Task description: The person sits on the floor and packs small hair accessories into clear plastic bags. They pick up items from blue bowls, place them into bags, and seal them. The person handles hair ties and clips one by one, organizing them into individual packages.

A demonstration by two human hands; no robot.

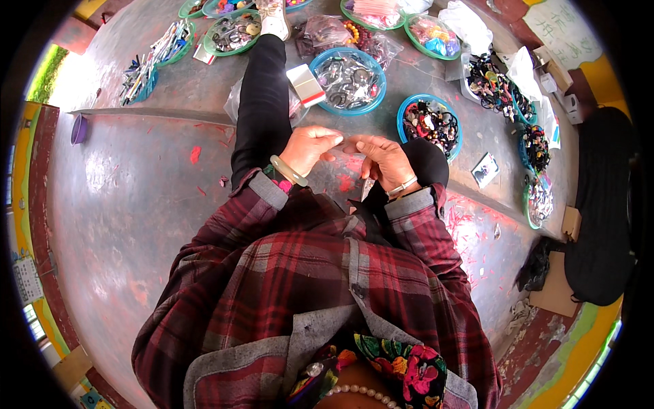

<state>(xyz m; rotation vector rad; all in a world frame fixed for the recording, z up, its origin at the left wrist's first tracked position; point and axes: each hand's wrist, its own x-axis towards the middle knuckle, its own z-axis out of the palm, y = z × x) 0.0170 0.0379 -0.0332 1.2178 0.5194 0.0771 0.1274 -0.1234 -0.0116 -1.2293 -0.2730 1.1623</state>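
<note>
My left hand and my right hand are raised in front of me, fingertips almost meeting. Thumb and forefinger of each hand are pinched together. Whatever lies between them is too small or thin to make out. A pale bangle circles the left wrist and a silver one the right. Just beyond the hands stands a blue basket of small clear packets with dark items. Another blue basket, full of dark hair ties and beads, sits past my right hand. A white and red box leans by the first basket.
More baskets, among them a green one, spread across the far floor. Dark hair ties heap at the right. A card lies on the floor near my right knee. A purple bowl stands far left. Red scraps litter the floor.
</note>
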